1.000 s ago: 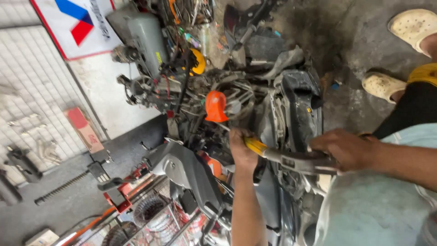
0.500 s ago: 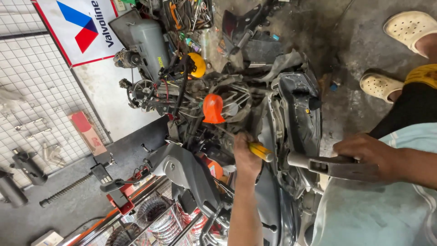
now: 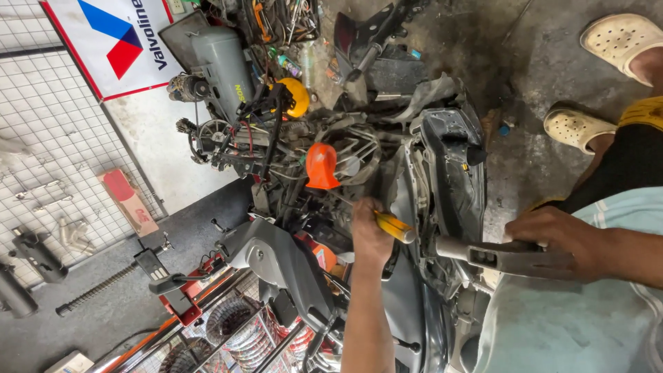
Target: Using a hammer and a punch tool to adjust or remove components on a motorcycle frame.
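Note:
My left hand (image 3: 369, 235) reaches in from the bottom and grips a yellow-handled screwdriver (image 3: 395, 226). Its shaft points into the exposed wiring and frame of a stripped scooter (image 3: 449, 159), just below an orange horn-shaped part (image 3: 321, 166). My right hand (image 3: 552, 235) comes in from the right and holds a grey hammer (image 3: 497, 257). The hammer's head end (image 3: 449, 246) sits a short gap away from the butt of the screwdriver handle. The screwdriver's tip is hidden among the cables.
A grey body panel (image 3: 276, 259) and a red stand (image 3: 186, 304) sit lower left. A grey tank (image 3: 221, 65) and a yellow round part (image 3: 298, 97) lie behind. A wire mesh wall (image 3: 48, 173) holds tools. Two feet in pale clogs (image 3: 577, 128) stand upper right.
The hammer head has drawn back a little to the right from the screwdriver's handle. My left hand keeps the screwdriver in place. The view has shifted slightly.

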